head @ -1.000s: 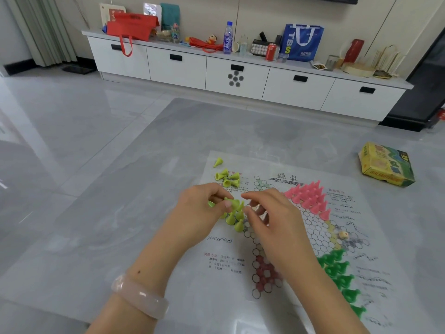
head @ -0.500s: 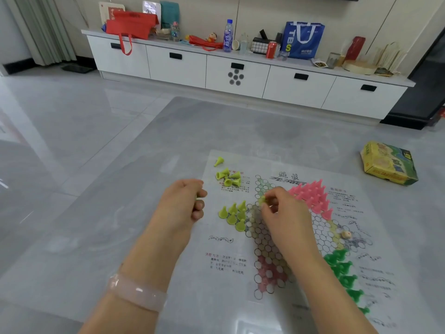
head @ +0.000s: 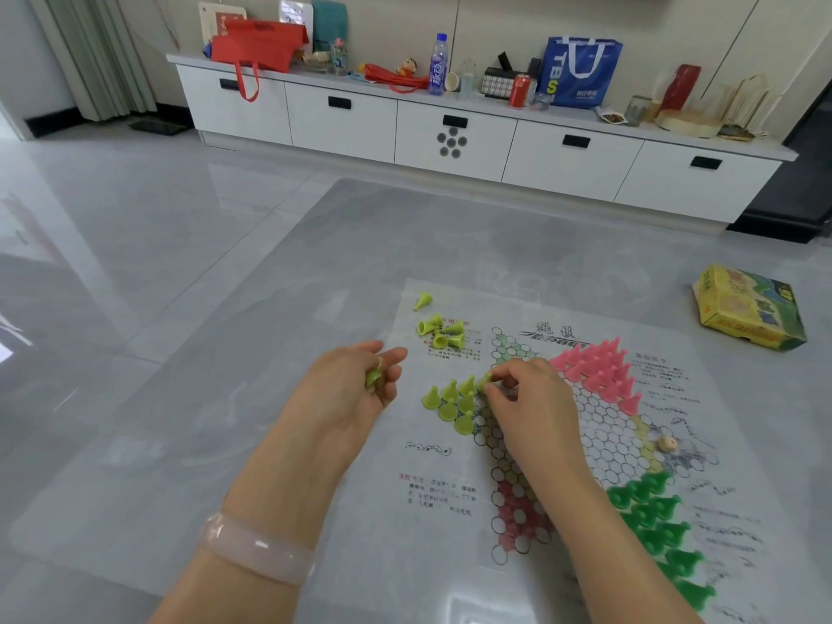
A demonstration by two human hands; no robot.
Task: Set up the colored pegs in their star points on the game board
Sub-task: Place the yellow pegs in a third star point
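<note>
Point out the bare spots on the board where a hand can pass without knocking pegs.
Free: the hexagon field between pink pegs and dark green pegs; the red star point. Crowded: standing lime pegs by the right hand, and the loose lime pile.

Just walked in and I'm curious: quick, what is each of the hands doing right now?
Left hand: fingers curled, holding a yellow-green peg.
Right hand: pinching another yellow-green peg at the star point.
</note>
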